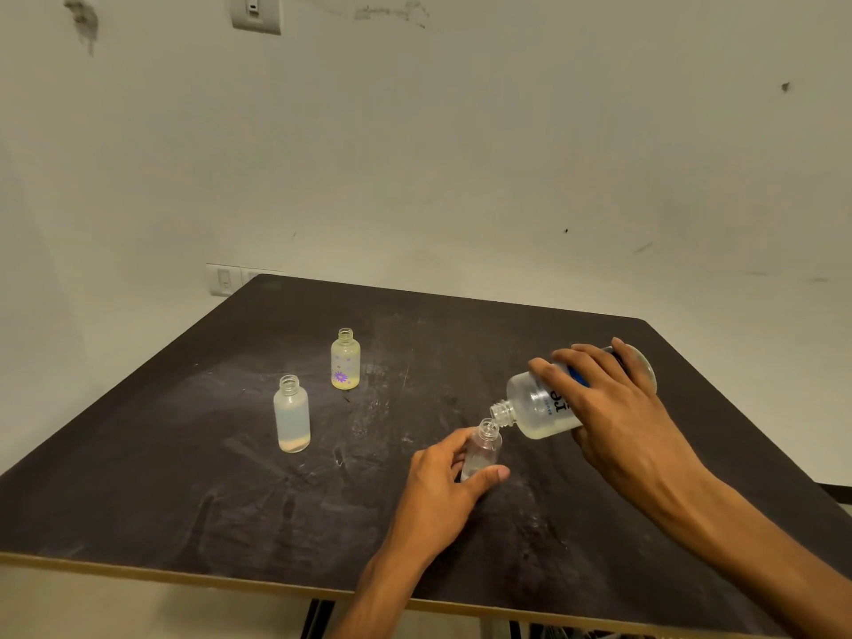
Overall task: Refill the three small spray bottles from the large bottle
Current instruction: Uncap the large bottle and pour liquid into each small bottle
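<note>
Nearest the front edge of the surface [184,477], a clear small bottle [482,449] is gripped by the left hand [442,477], uncapped and with only a little liquid visible at its bottom. Just right of it, the large bottle [548,403] is grasped by the right hand [613,398] and tipped so its mouth meets the small neck; pouring appears under way. Farther back, toward the left edge, a frosted bottle [291,415] and a flowered bottle [345,359] stand uncapped, seemingly filled already, though that is judged only from their cloudy look.
</note>
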